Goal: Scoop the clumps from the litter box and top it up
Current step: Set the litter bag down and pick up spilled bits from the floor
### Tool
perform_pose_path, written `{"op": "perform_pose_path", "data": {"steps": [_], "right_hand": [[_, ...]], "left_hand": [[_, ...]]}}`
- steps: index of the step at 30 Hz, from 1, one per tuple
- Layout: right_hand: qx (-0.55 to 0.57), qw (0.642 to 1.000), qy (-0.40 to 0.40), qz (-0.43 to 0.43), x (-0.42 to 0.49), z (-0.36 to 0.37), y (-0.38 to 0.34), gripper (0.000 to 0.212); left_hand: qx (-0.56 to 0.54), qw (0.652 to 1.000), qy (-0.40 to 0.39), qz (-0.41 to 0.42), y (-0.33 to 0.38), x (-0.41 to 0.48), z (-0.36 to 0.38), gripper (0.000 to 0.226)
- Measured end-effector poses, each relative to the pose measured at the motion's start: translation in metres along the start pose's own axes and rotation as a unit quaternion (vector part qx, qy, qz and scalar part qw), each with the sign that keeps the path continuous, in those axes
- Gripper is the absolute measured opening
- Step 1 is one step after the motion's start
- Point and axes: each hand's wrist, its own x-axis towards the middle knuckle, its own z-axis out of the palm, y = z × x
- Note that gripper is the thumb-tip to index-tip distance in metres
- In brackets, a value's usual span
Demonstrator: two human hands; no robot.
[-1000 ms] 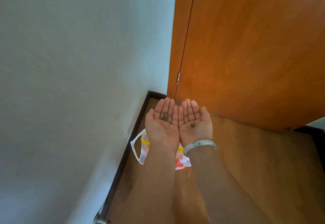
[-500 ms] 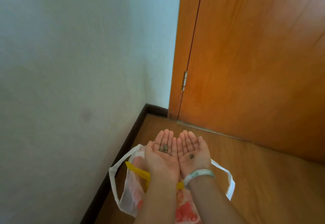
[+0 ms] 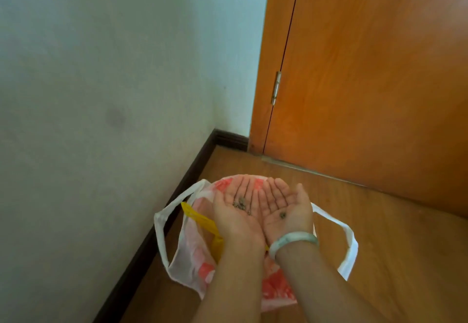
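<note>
The left hand (image 3: 236,211) and right hand (image 3: 285,210) have sunk over the plastic bag (image 3: 192,259) beneath them. Both lie open, palms up, cradling litter bits (image 3: 240,203). This looks like disposal: next, tilt them into the bag.

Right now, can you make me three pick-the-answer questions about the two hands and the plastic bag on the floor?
1. Where is the white-and-red plastic bag?
A. on the brown wooden floor, below the hands
B. on a table
C. on a hook
2. What colour is the smooth round bracelet on the right wrist?
A. black
B. pale green
C. red
3. How are the left hand and right hand?
A. in fists
B. gripping handles
C. cupped, palms up
Answers:
1 A, it lies by the pale wall under both hands.
2 B, it looks milky green.
3 C, dark grains rest on the open palms.
</note>
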Motion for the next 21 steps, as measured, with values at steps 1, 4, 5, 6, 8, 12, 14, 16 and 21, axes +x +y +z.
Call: {"op": "perform_pose_path", "data": {"steps": [1,4,5,6,8,12,14,16,21], "right_hand": [[-0.011,1.000,-0.007,-0.003,-0.003,-0.002,0.001,0.042],[-0.047,0.999,-0.012,-0.023,-0.006,-0.007,-0.002,0.047],[-0.061,0.998,-0.016,-0.026,-0.008,-0.006,-0.004,0.049],[-0.079,0.996,-0.022,-0.029,-0.010,-0.005,-0.006,0.051],[-0.118,0.992,-0.035,-0.033,-0.015,-0.002,-0.009,0.054],[-0.200,0.976,-0.065,-0.049,-0.023,-0.001,-0.012,0.058],[-0.249,0.964,-0.085,-0.050,-0.025,-0.004,-0.011,0.060],[-0.298,0.947,-0.113,-0.046,-0.027,-0.006,-0.010,0.062],[-0.360,0.921,-0.134,-0.063,-0.033,0.000,-0.011,0.062]], "left_hand": [[0.017,1.000,-0.006,0.010,0.001,-0.003,-0.003,0.044],[0.060,0.998,-0.006,0.030,0.003,-0.004,-0.009,0.051],[0.076,0.996,-0.011,0.034,0.005,-0.005,-0.010,0.052],[0.094,0.995,-0.019,0.037,0.008,-0.006,-0.010,0.054],[0.151,0.986,-0.037,0.054,0.012,-0.006,-0.013,0.057],[0.252,0.962,-0.090,0.046,0.019,-0.010,-0.019,0.060],[0.288,0.951,-0.104,0.026,0.023,-0.016,-0.019,0.053],[0.364,0.928,-0.072,0.028,0.025,-0.019,-0.018,0.042],[0.429,0.900,-0.068,0.038,0.028,-0.013,-0.028,0.067]]}}
